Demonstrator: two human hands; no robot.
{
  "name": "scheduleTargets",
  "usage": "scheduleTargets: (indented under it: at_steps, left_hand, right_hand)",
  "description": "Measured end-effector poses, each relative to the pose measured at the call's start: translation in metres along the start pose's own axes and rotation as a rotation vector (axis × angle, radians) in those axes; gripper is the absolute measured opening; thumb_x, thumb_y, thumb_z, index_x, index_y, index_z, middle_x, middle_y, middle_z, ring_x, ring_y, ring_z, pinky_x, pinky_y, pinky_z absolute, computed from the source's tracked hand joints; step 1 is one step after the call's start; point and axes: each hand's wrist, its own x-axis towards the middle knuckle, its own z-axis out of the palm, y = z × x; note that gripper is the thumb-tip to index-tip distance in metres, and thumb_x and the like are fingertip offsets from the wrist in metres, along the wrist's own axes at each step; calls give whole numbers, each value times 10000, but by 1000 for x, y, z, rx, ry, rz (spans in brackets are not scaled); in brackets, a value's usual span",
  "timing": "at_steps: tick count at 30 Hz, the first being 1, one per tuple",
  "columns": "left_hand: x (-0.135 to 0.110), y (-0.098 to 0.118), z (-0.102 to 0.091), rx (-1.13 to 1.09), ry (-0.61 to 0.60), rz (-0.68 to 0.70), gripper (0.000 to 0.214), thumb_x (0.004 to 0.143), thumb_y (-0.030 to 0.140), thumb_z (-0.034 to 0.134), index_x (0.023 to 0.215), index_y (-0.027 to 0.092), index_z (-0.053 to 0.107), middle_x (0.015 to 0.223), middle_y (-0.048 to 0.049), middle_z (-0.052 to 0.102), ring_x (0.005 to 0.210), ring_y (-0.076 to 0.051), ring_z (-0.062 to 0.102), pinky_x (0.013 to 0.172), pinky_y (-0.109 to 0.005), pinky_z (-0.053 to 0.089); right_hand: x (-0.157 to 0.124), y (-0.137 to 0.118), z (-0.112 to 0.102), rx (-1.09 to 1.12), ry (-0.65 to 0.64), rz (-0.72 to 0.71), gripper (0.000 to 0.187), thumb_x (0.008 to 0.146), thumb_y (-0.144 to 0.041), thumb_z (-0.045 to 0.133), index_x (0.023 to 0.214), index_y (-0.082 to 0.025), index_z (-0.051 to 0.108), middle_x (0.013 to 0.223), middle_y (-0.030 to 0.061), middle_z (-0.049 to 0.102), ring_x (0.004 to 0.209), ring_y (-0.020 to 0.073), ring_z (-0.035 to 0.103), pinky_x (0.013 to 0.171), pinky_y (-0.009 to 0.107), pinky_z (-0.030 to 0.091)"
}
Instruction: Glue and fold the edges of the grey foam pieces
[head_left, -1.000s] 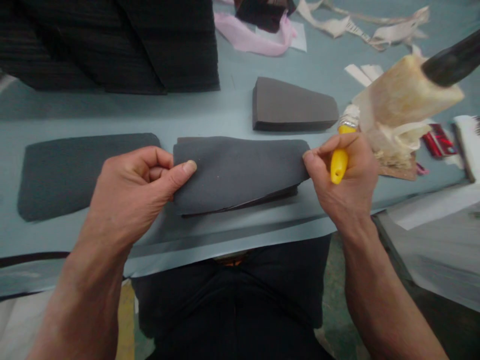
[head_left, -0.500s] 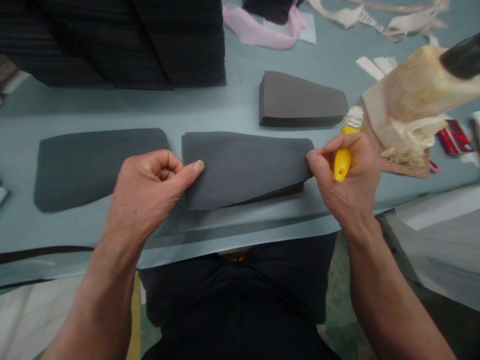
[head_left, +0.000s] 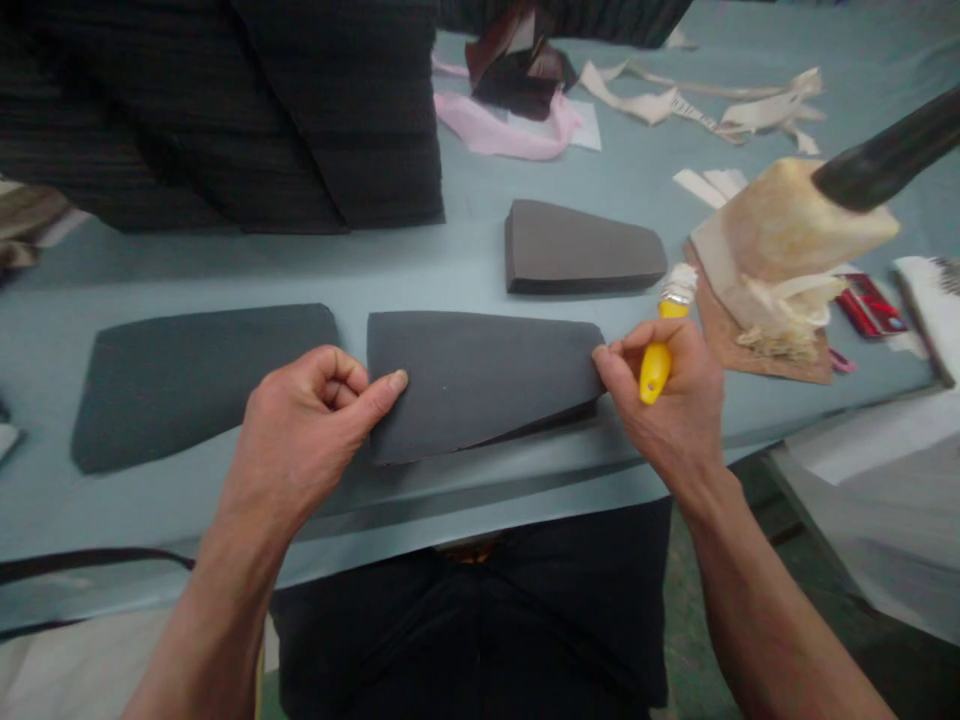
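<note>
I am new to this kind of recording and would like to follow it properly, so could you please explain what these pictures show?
There is no machine here, only a person's two bare hands. One camera, worn on the head, takes every picture, looking forward and down. The left hand pinches the wide end of a dark grey panel; the right hand grips its narrow end and also holds a yellow brush. On the table, a second panel lies to the left. Farther back are a small grey stack, a tall black stack and a pink strip.

Head view: close, facing forward-down over table (head_left: 435, 272).
</note>
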Motion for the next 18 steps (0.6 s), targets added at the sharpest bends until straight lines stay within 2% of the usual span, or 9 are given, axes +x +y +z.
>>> scheduleTargets:
  at_steps: [5,10,12,15,16,18]
  left_hand:
    - [0,2,-2,46,57,-22,429,722,640,793,826,254,640,513,53,590,482,-140,487,492,-268,343]
    - [-5,6,-6,16,108,-15,542,700,683,787,978,229,685,612,33,665,535,-161,565,543,-285,444]
    - [-9,-2,-4,-13,154,36,557,762,661,767,1078,205,717,773,-15,749,663,-186,673,650,-313,553]
    - [-18,-30,1,-75,222,164,599,885,666,730,1273,210,732,1213,-117,807,1062,-261,783,985,-417,628]
    - [-21,-42,3,-128,200,213,684,890,717,733,1374,235,703,1384,-138,763,1204,-296,766,1080,-462,613]
    - [-27,-63,7,-178,108,314,944,803,814,811,1586,344,574,1656,-131,594,1457,-362,647,1236,-531,533]
  right_hand:
    - [-1,3,0,-3,2,3,255,842,-388,845,891,-301,610,732,-20,702,569,190,632,539,363,496]
    - [-4,1,-5,-86,44,51,243,857,-400,828,934,-294,623,799,1,765,621,204,679,633,383,558]
    - [-5,1,-5,-75,62,51,248,864,-392,819,968,-291,618,890,23,808,662,210,716,693,399,594]
    - [-9,-1,-3,18,87,39,264,888,-386,807,1002,-286,591,1069,78,836,820,231,792,771,414,637]
    - [-10,-2,-1,68,95,42,265,910,-399,796,1016,-285,581,1115,92,833,892,239,810,803,419,650]
    - [-12,-5,3,189,111,69,278,962,-461,758,1045,-285,560,1185,102,823,1029,247,820,900,447,667]
